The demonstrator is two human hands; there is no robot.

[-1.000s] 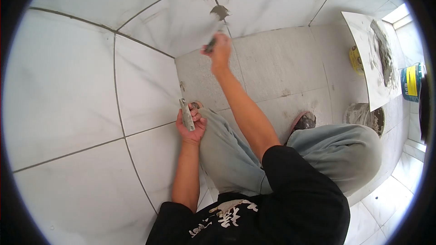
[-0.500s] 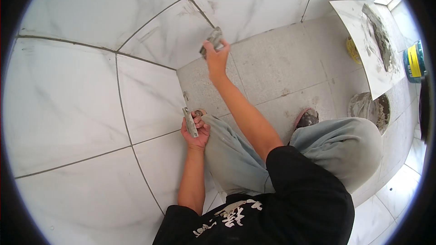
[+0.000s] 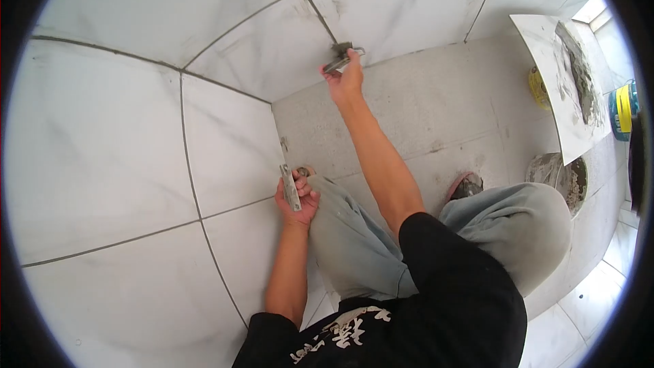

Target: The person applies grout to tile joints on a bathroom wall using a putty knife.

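Note:
My right hand (image 3: 346,83) is closed on a small flat scraper (image 3: 337,65) smeared with grey paste, at the bottom of a dark vertical joint (image 3: 317,10) in the marbled wall tiles (image 3: 409,3). A dab of dark grey paste (image 3: 343,48) shows at the scraper, by the wall. Near my left knee, my left hand (image 3: 298,208) holds a second flat metal scraper (image 3: 290,187), beside the left tiled wall (image 3: 231,163). The underside of the right scraper is hidden.
A white board (image 3: 545,61) bearing grey paste (image 3: 579,75) rests at the right over a dirty bucket (image 3: 545,167). A yellow container (image 3: 538,87) and a teal bucket (image 3: 621,126) stand nearby. Grey tiles (image 3: 402,109) cover the floor.
My right hand has turned, and its scraper lies at a different angle at the foot of the joint. The whole view has shifted slightly. My left hand still holds its scraper.

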